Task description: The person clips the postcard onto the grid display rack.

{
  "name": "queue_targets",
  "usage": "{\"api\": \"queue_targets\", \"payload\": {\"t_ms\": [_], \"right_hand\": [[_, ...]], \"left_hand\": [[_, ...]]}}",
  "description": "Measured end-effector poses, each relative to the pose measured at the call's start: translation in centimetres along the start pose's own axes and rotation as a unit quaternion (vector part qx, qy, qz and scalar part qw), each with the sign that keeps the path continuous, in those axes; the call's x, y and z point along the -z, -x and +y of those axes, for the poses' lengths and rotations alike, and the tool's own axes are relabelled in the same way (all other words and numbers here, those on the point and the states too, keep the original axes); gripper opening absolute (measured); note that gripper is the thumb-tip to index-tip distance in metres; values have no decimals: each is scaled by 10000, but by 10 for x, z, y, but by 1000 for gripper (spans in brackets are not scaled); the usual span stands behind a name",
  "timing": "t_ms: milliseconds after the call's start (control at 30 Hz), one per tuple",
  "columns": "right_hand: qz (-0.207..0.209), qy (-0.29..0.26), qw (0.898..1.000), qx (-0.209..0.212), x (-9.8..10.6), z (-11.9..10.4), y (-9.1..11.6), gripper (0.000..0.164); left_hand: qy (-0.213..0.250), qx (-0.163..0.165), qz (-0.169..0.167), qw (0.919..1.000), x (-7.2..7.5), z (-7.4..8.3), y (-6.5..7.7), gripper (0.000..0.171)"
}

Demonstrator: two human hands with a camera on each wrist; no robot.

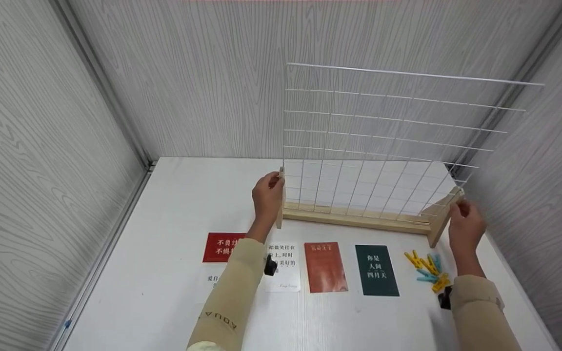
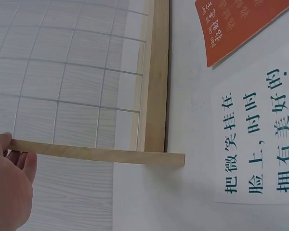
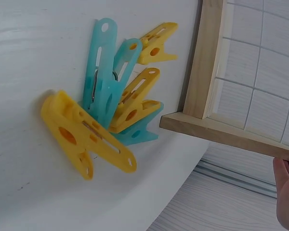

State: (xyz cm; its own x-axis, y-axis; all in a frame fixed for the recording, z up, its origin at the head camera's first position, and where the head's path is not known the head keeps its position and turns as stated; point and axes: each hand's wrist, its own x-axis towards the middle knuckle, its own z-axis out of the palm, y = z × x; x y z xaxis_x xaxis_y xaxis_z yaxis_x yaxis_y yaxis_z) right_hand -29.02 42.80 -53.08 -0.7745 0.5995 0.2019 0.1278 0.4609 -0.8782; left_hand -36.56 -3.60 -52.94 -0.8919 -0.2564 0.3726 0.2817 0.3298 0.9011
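A white wire grid (image 1: 359, 117) stands upright in a wooden base (image 1: 354, 222) with a wooden side piece at each end. My left hand (image 1: 267, 195) pinches the upper end of the left side piece (image 2: 101, 155). At the other end, my right hand (image 1: 467, 229) holds the upper end of the right side piece (image 1: 443, 226) between thumb and fingers. The right wrist view shows only part of that hand (image 3: 288, 195), at its edge. Below it on the table lie yellow clothespins (image 3: 86, 134) and light blue clothespins (image 3: 106, 72) in a loose group.
In front of the base lie several cards: a red one (image 1: 220, 246), a white one with text (image 1: 286, 280), an orange-red one (image 1: 326, 268) and a dark green one (image 1: 377, 270). My left sleeve partly covers the left cards. Wood-grain panels (image 1: 203, 78) enclose the white table (image 1: 164, 273).
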Motion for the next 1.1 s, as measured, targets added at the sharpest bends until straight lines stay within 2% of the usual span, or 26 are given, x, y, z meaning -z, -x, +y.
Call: {"api": "queue_targets", "payload": {"t_ms": [267, 533, 767, 1100], "right_hand": [[34, 16, 9989, 468, -14, -3, 3, 39], [-181, 103, 9991, 376, -21, -9, 6, 44], [-362, 108, 9984, 412, -27, -14, 6, 48], [-314, 123, 9967, 738, -39, -16, 4, 42]], "left_hand": [[-28, 121, 116, 9999, 16, -5, 3, 23], [-175, -52, 176, 9997, 28, -9, 5, 24], [-118, -23, 247, 9996, 37, -13, 7, 24], [-46, -135, 246, 9996, 51, -17, 13, 24]]}}
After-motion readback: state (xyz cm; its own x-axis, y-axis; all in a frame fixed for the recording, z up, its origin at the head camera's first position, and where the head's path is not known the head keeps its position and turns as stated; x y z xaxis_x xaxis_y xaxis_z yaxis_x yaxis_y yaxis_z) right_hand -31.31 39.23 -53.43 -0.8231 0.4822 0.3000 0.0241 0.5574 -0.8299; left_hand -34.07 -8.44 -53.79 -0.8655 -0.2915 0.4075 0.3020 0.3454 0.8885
